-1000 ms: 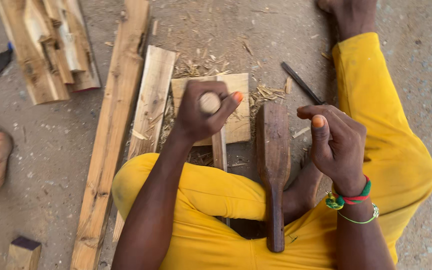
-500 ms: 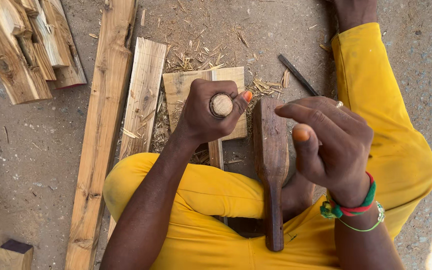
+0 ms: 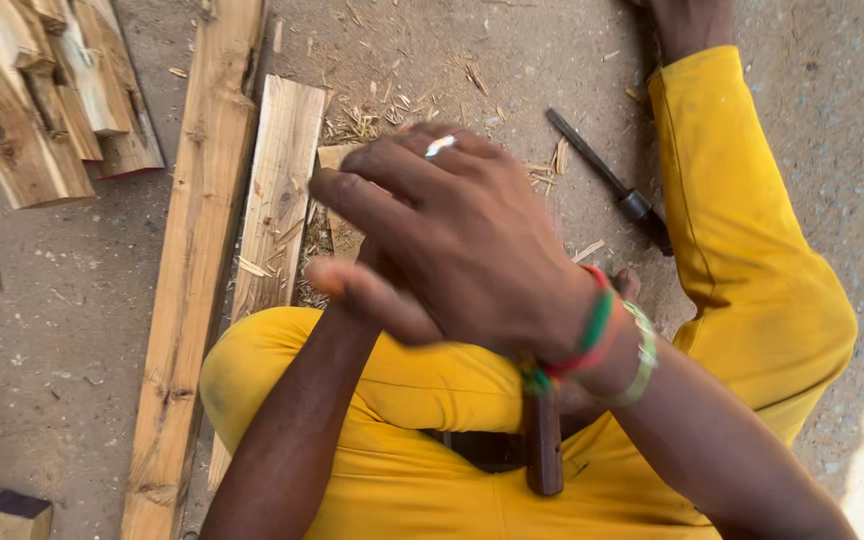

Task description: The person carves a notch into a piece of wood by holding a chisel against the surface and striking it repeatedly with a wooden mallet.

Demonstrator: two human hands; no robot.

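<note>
My right hand [image 3: 462, 240] is raised close to the camera with its fingers spread and nothing in it; it wears a ring and coloured wrist bands. It covers my left hand, of which only the forearm [image 3: 297, 430] shows, rising from below between my yellow-trousered legs. The round wooden piece seen earlier is hidden behind my right hand. A corner of the small wooden board [image 3: 335, 158] shows beyond my fingers. The dark handle of a wooden mallet [image 3: 544, 450] lies between my legs.
A dark chisel [image 3: 607, 180] lies on the sandy ground at the right. A long plank [image 3: 197, 260] and a shorter plank [image 3: 277, 200] lie to the left, with stacked wood offcuts [image 3: 42, 100] at the top left. A small block [image 3: 14, 515] sits at the bottom left. Shavings litter the ground.
My right hand has swung up and to the left, in front of my left hand and the round wooden piece, which it now hides. The view has shifted slightly.
</note>
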